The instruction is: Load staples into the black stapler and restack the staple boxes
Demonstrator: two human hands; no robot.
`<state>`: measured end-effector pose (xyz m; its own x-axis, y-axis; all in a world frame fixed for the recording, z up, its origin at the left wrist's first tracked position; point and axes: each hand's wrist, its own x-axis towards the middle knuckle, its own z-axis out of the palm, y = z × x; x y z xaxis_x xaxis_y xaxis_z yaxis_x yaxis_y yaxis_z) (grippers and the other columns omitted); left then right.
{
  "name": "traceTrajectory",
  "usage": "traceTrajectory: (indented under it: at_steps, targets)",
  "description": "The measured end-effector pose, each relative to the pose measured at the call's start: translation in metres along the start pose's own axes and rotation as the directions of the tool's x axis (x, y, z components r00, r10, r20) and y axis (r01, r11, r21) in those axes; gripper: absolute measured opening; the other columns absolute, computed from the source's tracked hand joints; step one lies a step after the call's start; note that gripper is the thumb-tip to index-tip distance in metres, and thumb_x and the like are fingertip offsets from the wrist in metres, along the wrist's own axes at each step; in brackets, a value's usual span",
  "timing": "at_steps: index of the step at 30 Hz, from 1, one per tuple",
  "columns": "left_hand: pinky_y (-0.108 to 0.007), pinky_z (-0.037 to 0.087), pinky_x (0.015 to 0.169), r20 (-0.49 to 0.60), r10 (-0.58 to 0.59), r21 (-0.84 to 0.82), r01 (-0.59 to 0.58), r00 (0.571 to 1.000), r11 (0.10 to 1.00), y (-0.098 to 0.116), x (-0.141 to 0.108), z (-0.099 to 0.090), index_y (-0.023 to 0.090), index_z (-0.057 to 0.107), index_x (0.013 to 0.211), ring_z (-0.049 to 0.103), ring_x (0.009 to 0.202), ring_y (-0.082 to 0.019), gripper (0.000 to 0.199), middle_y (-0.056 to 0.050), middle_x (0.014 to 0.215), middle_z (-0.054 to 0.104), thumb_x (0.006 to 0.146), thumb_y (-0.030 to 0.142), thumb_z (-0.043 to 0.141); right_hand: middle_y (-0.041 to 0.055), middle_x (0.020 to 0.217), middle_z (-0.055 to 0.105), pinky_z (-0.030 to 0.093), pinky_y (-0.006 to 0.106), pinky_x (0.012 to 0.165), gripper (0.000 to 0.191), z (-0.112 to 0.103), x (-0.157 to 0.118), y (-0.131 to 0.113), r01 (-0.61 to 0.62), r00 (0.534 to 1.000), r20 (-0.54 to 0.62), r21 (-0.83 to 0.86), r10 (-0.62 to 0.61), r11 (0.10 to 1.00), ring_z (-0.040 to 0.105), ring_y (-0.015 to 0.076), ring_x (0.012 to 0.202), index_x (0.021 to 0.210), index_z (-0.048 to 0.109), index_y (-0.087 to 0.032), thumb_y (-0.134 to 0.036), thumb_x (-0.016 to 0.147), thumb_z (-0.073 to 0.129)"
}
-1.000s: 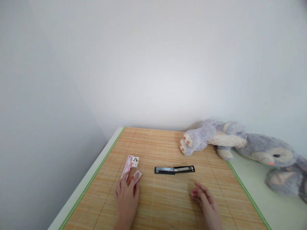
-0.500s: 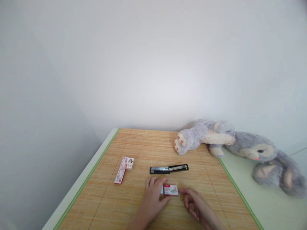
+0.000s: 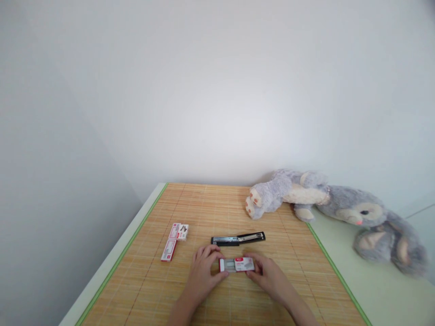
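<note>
A small red and white staple box (image 3: 244, 264) lies on the bamboo mat, partly slid apart, with grey rows of staples showing in its left part. My left hand (image 3: 203, 270) is closed around the left end, thumb in front and fingers behind. At the right end, my right hand (image 3: 270, 274) pinches the box between thumb and fingers. Just beyond the box rests a black stapler (image 3: 224, 241), spread open so that its metal channel shows.
Several red and white boxes (image 3: 169, 249) lie touching each other on the left of the bamboo mat (image 3: 152, 290). A grey plush rabbit (image 3: 306, 195) stretches across the back right, its head beyond the mat's green edge. A pale wall stands behind.
My right hand has moved left and gripped the box's right end. My left hand has shifted left to its left end, and more of the inside of the box shows now.
</note>
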<state>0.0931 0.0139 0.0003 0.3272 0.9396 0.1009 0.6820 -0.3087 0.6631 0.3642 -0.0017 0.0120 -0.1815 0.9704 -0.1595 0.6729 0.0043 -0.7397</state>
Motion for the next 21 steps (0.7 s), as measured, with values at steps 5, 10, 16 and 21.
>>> traceTrajectory:
  at_steps: [5,10,16,21]
  targets:
    - [-0.044,0.035,0.107,-0.013,0.009,0.0,-0.009,1.0,1.0,0.001,-0.001,0.001,0.036,0.071,0.109,0.051,0.126,-0.029,0.038,0.0,0.13,0.063,0.075,0.041,0.086,0.0004,0.08,0.075,0.04,0.027,0.065,0.025,0.003,0.015,-0.041,0.081,0.996,0.047,-0.233,-0.072,0.969,0.067,0.0197,0.073,0.107,0.079,-0.033,-0.037,0.091,0.061]
    - [-0.043,0.036,0.105,-0.014,0.002,0.008,-0.002,1.0,1.0,0.002,-0.001,0.0,0.036,0.071,0.109,0.051,0.125,-0.029,0.038,0.0,0.13,0.064,0.074,0.041,0.086,0.0049,0.082,0.079,0.042,0.031,0.073,0.016,0.025,0.037,-0.067,0.14,0.989,0.099,-0.341,-0.113,0.93,0.07,0.0263,0.082,0.085,0.083,-0.031,-0.028,0.08,0.069]
    - [-0.041,0.035,0.105,-0.024,0.0,0.007,0.0,1.0,1.0,0.004,-0.002,-0.001,0.036,0.071,0.109,0.051,0.124,-0.028,0.038,0.0,0.127,0.064,0.074,0.042,0.086,0.0045,0.073,0.076,0.039,0.029,0.068,0.014,0.023,0.041,-0.062,0.183,0.982,0.097,-0.318,-0.16,0.93,0.067,0.0228,0.072,0.076,0.078,-0.027,-0.028,0.082,0.066]
    - [-0.038,0.036,0.097,-0.015,-0.009,0.002,0.009,1.0,1.0,0.009,-0.003,-0.003,0.034,0.071,0.104,0.055,0.109,-0.025,0.031,0.002,0.108,0.068,0.076,0.04,0.084,-0.0006,0.071,0.069,0.036,0.026,0.062,0.024,0.016,0.024,-0.04,0.146,0.989,0.017,-0.208,-0.145,0.967,0.061,0.017,0.066,0.09,0.073,-0.025,-0.036,0.097,0.053]
